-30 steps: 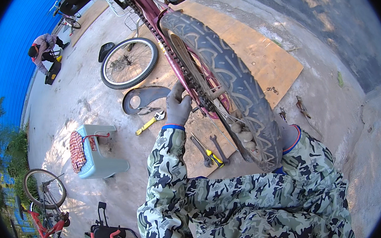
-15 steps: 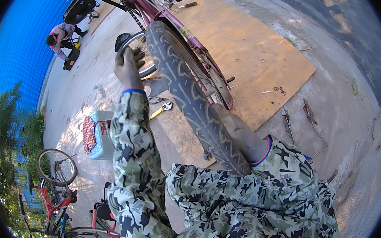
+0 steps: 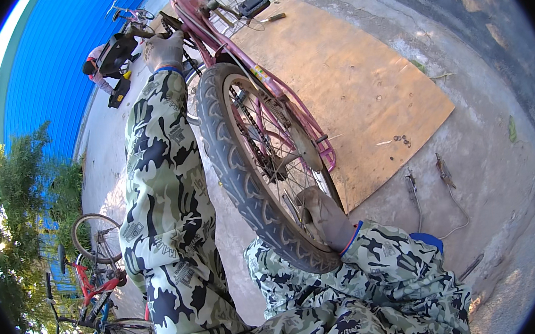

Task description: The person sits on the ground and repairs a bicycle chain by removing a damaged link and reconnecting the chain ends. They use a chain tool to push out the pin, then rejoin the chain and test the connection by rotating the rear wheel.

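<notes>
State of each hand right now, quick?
Left hand: beside the black pedal; open or closed, can't tell.
Right hand: at the wheel's lower part; grip can't be told.

Broad dark-grey rubber tyre [image 3: 228,177]: matt, rough with raised curving tread. Pink painted metal bicycle frame [image 3: 185,9]: smooth, semi-glossy. Blocky black pedal [image 3: 254,5]: plastic by its look, slight shine. Left grip [image 3: 165,50] and right grip [image 3: 323,214]: matt grey cloth gloves, smudged. Green, black and white camouflage sleeve [image 3: 165,170]: printed cloth, matt, softly creased. Broad tan wooden board [image 3: 363,93]: plywood-like, flat, matt, faintly stained. Grey floor [image 3: 486,165]: concrete in appearance, matt, rough. Tall blue wall [image 3: 53,78]: ribbed sheet, metal-like, satin sheen.
</notes>
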Demonstrator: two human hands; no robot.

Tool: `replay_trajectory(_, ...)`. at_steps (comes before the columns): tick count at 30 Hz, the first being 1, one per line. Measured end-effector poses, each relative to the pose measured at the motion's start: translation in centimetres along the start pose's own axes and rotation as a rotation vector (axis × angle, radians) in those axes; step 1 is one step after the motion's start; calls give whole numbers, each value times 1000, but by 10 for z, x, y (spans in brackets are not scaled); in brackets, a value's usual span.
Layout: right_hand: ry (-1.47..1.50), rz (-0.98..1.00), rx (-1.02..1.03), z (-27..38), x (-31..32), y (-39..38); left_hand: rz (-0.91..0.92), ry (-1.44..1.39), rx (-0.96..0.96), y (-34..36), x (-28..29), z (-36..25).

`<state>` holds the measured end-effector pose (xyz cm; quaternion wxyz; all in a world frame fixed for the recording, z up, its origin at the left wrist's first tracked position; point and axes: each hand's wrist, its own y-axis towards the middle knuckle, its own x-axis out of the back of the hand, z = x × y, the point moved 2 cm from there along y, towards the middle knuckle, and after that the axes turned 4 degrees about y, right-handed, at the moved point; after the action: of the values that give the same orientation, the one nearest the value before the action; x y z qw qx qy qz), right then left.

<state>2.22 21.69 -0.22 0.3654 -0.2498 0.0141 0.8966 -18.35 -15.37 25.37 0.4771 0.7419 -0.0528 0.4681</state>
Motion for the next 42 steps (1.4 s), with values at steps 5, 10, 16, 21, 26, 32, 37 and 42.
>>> replay_trajectory(5,145,30,-212,0,4,-8,-32,-89,18,-8,5,1)
replay_trajectory(10,-394,-3,690,19,-5,-3,-32,-517,215,-10,-14,5)
replay_trajectory(16,-303,111,346,24,-2,-3,-46,-700,308,1,-19,1)
replay_trajectory(21,-249,96,347,40,-10,-1,-20,-1060,470,14,-36,-3)
replay_trajectory(26,-229,42,245,52,-7,-2,-170,-293,123,28,-36,4)
replay_trajectory(32,-201,84,322,49,-8,2,302,-826,213,-38,-19,26)
replay_trajectory(37,-562,79,728,55,-6,-3,397,-556,-11,-111,-25,31)
replay_trajectory(42,-337,118,428,58,-6,-3,365,-660,153,-100,-42,32)
